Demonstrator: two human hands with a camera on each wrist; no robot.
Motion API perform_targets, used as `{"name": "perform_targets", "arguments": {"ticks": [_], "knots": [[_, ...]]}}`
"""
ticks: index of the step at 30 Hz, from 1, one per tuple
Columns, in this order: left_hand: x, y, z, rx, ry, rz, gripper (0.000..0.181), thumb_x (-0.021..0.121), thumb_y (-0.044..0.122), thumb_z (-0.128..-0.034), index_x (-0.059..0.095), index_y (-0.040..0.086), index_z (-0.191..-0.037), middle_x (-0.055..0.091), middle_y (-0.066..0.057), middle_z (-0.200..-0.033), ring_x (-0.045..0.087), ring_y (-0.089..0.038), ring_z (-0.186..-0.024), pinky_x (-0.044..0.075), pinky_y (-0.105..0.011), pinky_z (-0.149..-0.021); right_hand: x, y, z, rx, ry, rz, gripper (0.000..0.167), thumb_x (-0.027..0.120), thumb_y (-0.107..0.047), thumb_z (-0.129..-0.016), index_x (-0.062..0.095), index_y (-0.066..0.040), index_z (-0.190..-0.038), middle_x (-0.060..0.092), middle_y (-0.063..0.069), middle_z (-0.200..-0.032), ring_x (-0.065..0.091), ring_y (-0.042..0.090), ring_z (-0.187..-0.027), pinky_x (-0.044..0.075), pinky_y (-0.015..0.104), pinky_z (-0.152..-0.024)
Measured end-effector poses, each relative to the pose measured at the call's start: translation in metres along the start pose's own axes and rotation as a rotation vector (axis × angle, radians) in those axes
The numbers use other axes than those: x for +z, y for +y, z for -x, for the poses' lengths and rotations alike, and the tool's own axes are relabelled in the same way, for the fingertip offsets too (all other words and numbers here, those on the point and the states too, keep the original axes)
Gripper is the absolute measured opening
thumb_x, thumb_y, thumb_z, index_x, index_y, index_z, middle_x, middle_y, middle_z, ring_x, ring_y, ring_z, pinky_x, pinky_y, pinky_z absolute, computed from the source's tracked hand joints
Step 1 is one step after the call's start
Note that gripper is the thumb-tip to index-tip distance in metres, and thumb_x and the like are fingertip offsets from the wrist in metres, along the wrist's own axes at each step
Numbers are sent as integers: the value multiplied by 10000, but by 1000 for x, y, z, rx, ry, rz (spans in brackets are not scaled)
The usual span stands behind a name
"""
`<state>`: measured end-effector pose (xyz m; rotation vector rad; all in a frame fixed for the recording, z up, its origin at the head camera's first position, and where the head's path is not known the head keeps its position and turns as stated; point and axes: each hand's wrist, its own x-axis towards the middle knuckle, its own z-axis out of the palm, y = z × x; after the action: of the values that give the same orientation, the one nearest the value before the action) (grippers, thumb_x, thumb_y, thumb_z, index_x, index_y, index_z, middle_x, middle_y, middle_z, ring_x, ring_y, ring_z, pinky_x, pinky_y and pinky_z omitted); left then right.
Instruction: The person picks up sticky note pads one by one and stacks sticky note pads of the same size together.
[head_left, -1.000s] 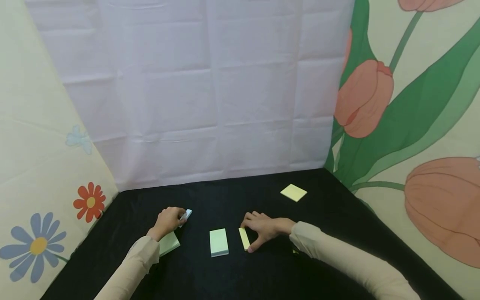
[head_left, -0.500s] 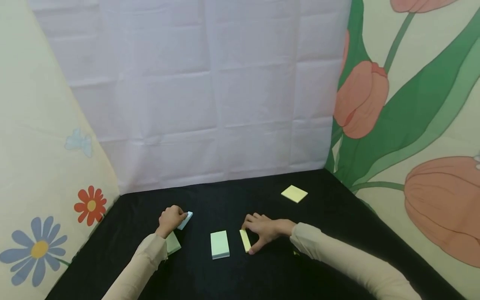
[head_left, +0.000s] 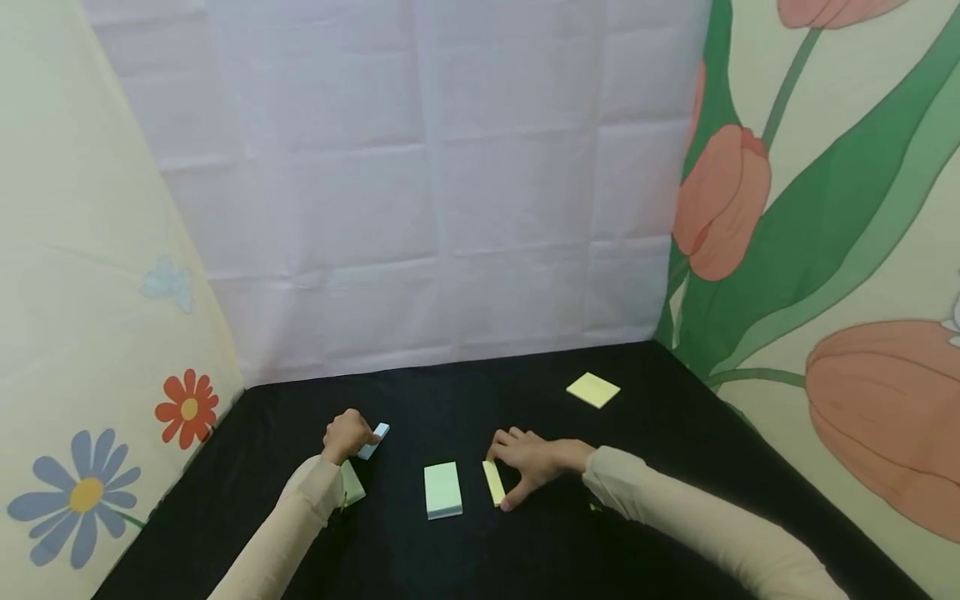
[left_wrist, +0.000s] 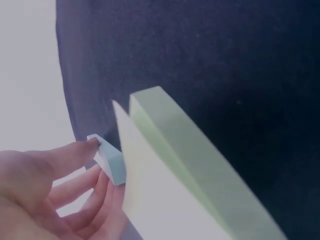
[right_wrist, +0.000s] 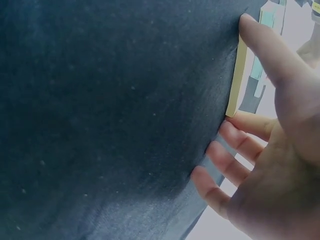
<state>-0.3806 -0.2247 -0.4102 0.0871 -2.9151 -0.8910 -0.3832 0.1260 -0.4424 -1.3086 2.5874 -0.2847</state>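
Observation:
My left hand (head_left: 348,435) pinches a small light blue sticky note pad (head_left: 375,442), thumb on one side and fingers on the other, as the left wrist view shows. Under that wrist lies a green sticky note pad (head_left: 352,483), partly hidden by the sleeve; close to the left wrist camera, a green pad (left_wrist: 185,150) has one sheet lifted away from it. My right hand (head_left: 528,458) holds a narrow-looking yellow sticky note pad (head_left: 493,483) by its ends, between thumb and index finger. The other right fingers touch the black cloth.
A pale green sticky note pad (head_left: 443,490) lies between the hands. Farther back on the right is a flat yellow pad (head_left: 593,390). A small yellow bit (head_left: 595,507) shows beneath the right sleeve. A white cloth (head_left: 435,192) hangs behind the black-covered table (head_left: 525,383).
My left wrist and forearm have swung a little to the right, and more of the blue pad shows. The right hand keeps its hold on the yellow pad. The view has shifted slightly.

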Motion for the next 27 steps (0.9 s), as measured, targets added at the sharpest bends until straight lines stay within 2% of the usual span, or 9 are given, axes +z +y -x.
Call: {"name": "perform_targets", "arguments": {"ticks": [3,6,9,13,18,21,27], "knots": [[3,2,1,5,0,-6,262,775,112,-840,643,62,-620,554,-79,-610,509,-222,-530,405,-336,-509,18,29,-10,-58,11,-14,776,660,-751,-760,484,-250,-1326,385,-101,-1222,360,96,-1004,350,315,-829],[4,3,2,10,0,-11,319,776,106,-837,598,80,-574,520,-70,-562,490,-209,-502,390,-328,-494,22,34,-12,-78,9,-4,796,636,-772,-760,484,-239,-1332,388,-86,-1225,368,112,-1000,359,328,-811],[4,2,3,14,-9,-13,305,776,101,-836,606,74,-585,536,-72,-587,501,-214,-521,399,-327,-504,17,24,-9,-62,-2,-5,793,653,-743,-774,491,-200,-1329,392,-64,-1226,373,129,-1005,359,333,-814],[1,0,1,13,-6,0,266,778,99,-838,628,60,-621,572,-88,-650,517,-231,-552,412,-334,-518,2,0,0,-36,-8,6,761,683,-676,-805,496,-146,-1318,395,-37,-1216,373,143,-1008,356,338,-826],[-1,-4,-1,-6,-28,34,432,763,103,-856,482,123,-529,456,-37,-549,466,-197,-490,367,-303,-470,-17,-32,8,30,-10,18,707,770,-560,-796,519,-129,-1297,406,-51,-1177,366,118,-986,346,309,-842],[0,-7,-1,-22,-56,58,493,752,104,-868,409,154,-518,388,-12,-506,439,-174,-462,354,-289,-458,-17,-36,10,44,-8,38,685,777,-529,-804,516,-136,-1301,408,-51,-1177,358,106,-979,338,292,-838],[0,-10,-1,-8,-31,73,315,767,101,-849,567,71,-607,518,-76,-608,491,-195,-514,412,-313,-505,-15,-32,9,17,17,41,683,762,-531,-817,514,-125,-1307,405,-41,-1194,364,118,-991,346,310,-849]]}}
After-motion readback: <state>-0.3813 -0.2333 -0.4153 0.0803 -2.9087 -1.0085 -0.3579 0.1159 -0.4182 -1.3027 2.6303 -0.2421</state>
